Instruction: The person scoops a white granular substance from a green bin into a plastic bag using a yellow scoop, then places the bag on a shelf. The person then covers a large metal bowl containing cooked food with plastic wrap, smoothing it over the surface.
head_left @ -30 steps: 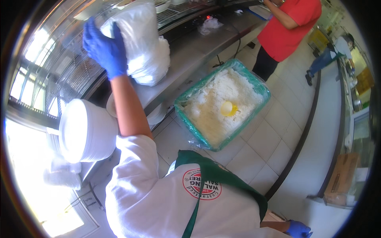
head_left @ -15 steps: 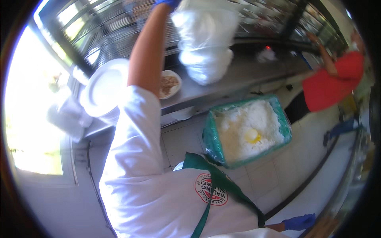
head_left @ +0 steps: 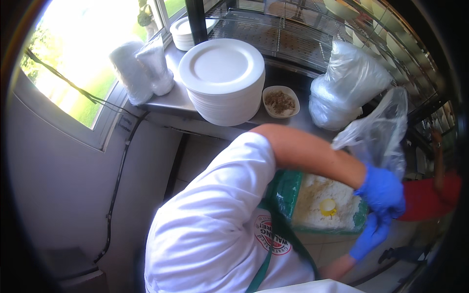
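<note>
Hands: two, blue-gloved, together, fingers meeting. Left hand (head_left: 381, 193), uppermost, closed on the lower end of a clear bag (head_left: 383, 129); the bag spreads forward of it. Right hand (head_left: 370, 238), just below the left and touching it; its hold on the bag is hidden, cannot tell. Left of the hands, lower down: one green-lined tub (head_left: 284, 193) of white rice (head_left: 312, 188), a yellow scoop (head_left: 328, 208) lying in it. Right of the hands: a person in red (head_left: 427, 199). Forward-left of the hands, on the metal surface (head_left: 177, 100): one bagged bundle (head_left: 347, 88), nearest; one bowl (head_left: 280, 115) of brown food (head_left: 280, 101); one tall stack of white plates (head_left: 222, 80), farther off. Beyond the bowl: a wire rack (head_left: 273, 31).
</note>
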`<action>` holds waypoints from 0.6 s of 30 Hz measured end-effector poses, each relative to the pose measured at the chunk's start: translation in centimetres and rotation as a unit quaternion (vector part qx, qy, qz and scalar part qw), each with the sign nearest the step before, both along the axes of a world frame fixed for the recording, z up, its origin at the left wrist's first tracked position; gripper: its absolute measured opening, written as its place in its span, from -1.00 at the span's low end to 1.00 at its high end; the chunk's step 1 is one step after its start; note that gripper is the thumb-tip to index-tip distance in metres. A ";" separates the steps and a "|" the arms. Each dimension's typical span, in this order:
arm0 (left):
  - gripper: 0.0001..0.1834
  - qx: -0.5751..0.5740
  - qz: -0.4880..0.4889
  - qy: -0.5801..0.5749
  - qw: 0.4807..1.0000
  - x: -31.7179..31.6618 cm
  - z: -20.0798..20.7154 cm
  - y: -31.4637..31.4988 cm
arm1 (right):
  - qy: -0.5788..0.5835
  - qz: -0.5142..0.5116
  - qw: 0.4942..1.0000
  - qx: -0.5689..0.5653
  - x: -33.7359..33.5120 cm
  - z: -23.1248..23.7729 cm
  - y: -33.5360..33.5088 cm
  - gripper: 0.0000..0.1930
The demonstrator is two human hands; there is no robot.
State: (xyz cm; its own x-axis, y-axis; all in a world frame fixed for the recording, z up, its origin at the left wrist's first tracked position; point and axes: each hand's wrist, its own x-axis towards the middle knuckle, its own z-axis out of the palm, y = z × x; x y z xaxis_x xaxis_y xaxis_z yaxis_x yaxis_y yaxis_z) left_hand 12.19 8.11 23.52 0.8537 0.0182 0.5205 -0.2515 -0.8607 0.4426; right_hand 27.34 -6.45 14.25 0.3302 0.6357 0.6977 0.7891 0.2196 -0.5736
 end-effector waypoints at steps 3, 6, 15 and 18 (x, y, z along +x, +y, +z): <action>-0.79 -0.046 0.103 -0.159 0.981 -2.5 -4.7 -0.3 | 0.139 0.086 0.986 -0.020 3.3 -0.3 2.2 -0.66; -0.78 -0.173 0.123 -0.106 0.971 -3.3 -8.9 1.1 | 0.111 0.154 0.976 -0.109 5.2 1.6 1.7 -0.44; -0.68 -0.256 0.184 -0.094 0.944 -6.0 -9.4 -1.5 | 0.207 0.251 0.914 -0.244 1.4 1.0 4.9 -0.81; -0.69 -0.115 0.323 0.052 0.938 -6.6 -11.0 -0.7 | 0.365 0.254 0.887 -0.122 6.1 0.2 4.7 -0.84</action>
